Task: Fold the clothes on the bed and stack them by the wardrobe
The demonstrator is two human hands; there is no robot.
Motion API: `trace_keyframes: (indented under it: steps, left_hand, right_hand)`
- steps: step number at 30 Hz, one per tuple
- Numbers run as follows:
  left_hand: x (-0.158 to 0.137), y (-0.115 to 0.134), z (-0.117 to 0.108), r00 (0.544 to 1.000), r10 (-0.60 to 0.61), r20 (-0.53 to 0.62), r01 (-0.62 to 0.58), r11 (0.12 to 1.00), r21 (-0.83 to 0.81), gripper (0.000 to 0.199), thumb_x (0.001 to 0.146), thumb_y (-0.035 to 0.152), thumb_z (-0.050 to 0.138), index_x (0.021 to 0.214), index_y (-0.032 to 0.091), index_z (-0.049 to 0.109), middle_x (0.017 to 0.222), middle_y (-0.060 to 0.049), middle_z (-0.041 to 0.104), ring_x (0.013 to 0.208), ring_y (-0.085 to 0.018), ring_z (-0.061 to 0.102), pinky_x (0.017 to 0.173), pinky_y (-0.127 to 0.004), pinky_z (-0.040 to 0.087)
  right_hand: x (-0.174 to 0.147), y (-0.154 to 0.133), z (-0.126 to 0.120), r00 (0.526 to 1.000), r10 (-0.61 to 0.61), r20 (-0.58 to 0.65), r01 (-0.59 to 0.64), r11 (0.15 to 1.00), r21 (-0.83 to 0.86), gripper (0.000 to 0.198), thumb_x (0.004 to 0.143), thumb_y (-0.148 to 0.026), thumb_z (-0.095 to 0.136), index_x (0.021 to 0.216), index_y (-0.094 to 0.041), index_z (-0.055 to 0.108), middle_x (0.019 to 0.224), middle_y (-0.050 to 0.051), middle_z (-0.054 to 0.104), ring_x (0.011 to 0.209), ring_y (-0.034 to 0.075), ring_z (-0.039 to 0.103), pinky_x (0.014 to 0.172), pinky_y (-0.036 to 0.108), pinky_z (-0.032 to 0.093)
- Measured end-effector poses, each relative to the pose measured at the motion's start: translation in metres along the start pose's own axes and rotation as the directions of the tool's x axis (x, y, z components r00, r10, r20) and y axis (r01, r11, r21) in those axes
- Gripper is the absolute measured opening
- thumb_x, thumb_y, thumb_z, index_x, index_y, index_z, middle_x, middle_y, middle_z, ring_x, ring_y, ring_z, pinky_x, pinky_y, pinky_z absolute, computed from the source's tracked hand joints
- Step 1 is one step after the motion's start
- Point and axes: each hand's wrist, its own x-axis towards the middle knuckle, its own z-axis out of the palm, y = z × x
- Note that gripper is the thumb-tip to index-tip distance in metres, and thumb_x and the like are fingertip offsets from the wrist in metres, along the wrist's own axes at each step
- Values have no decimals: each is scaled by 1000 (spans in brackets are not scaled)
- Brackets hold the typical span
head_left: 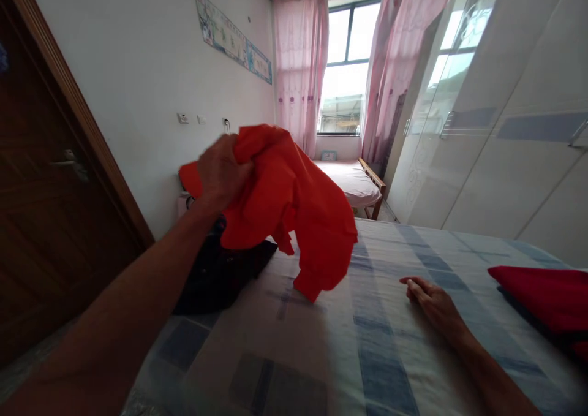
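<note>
An orange-red garment point(294, 195) hangs bunched from my left hand point(223, 168), whose fingers are wrapped round its upper edge. The cloth is lifted above the bed, and a cuff-like end dangles lowest near the sheet. My right hand point(429, 299) is over the bed to the right, holding nothing, with one finger stretched out and the others loosely bent. Behind and below the raised garment lies a dark pile of cloth point(220, 281), partly covered by it and by my left arm.
The bed has a blue-and-white checked sheet point(386, 324). At its right edge lies folded red clothing point(546, 296) over something dark. A second bed point(349, 183) is below the window point(346, 67). A white wardrobe point(482, 152) lines the right; a brown door point(50, 208) is left.
</note>
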Motion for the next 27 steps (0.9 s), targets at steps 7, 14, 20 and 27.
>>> trace_keyframes:
  steps: [7, 14, 20, 27]
  left_hand:
    - [12, -63, -42, 996, 55, -70, -32, 955, 293, 65, 85, 60, 22, 127, 17, 48, 132, -4, 50, 115, -36, 50, 86, -45, 42]
    - [-109, -96, 65, 787, 26, 616, -223, 944, 245, 35, 72, 35, 54, 100, 16, 64, 103, -10, 68, 96, -24, 63, 80, -31, 48]
    - [-108, -82, 66, 768, 31, 640, -243, 938, 246, 59, 79, 38, 45, 127, 5, 49, 128, -23, 53, 119, -36, 48, 94, -50, 39]
    - [-166, -11, 96, 519, 613, 596, -637, 742, -208, 55, 79, 24, 48, 134, 29, 46, 147, -5, 39, 136, -26, 31, 111, -47, 22]
  right_hand:
    - [3, 3, 2, 1000, -8, -18, 8, 1000, 3, 45, 72, -52, 38, 88, -22, 67, 66, 2, 64, 63, 20, 58, 62, 31, 42]
    - [3, 9, 5, 999, -35, -36, 35, 999, 18, 40, 75, -50, 39, 86, -24, 67, 65, 2, 64, 63, 21, 58, 62, 31, 42]
    - [0, 3, 4, 999, -27, -46, 29, 999, 39, 40, 76, -48, 38, 86, -22, 67, 64, 1, 63, 63, 19, 58, 62, 29, 43]
    - [-5, -6, 6, 997, -28, -74, 34, 996, 78, 36, 80, -38, 37, 85, -19, 67, 64, 1, 62, 65, 17, 58, 64, 27, 40]
